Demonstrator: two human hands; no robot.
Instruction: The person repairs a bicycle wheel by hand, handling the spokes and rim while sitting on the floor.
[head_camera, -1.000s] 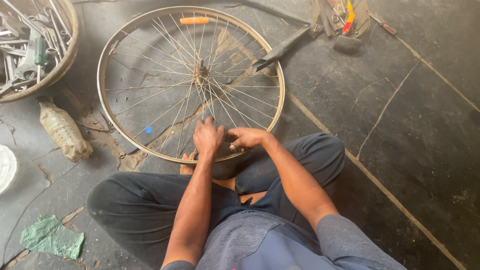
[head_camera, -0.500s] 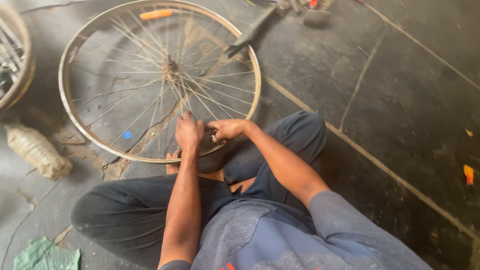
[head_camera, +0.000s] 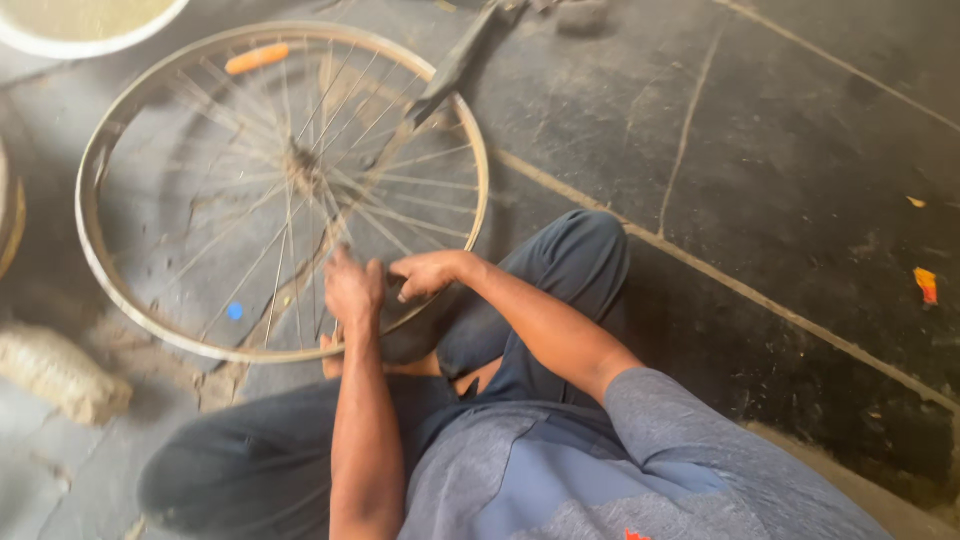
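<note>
Both hands meet at the near edge of the bicycle wheel lying flat on the floor: left hand curled over spokes, right hand pinching beside it; open floor lies right of them.

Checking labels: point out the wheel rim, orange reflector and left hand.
wheel rim (head_camera: 90, 262), head view, left edge of rim.
orange reflector (head_camera: 257, 58), head view, its middle.
left hand (head_camera: 354, 290), head view, back of hand.

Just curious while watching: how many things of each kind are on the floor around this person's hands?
Bicycle wheel rim with spokes: 1
Orange reflector on the spokes: 1
Pale bowl, top left: 1
Dusty plastic bottle, left: 1
Orange scraps, right: 2
Total: 6
</note>
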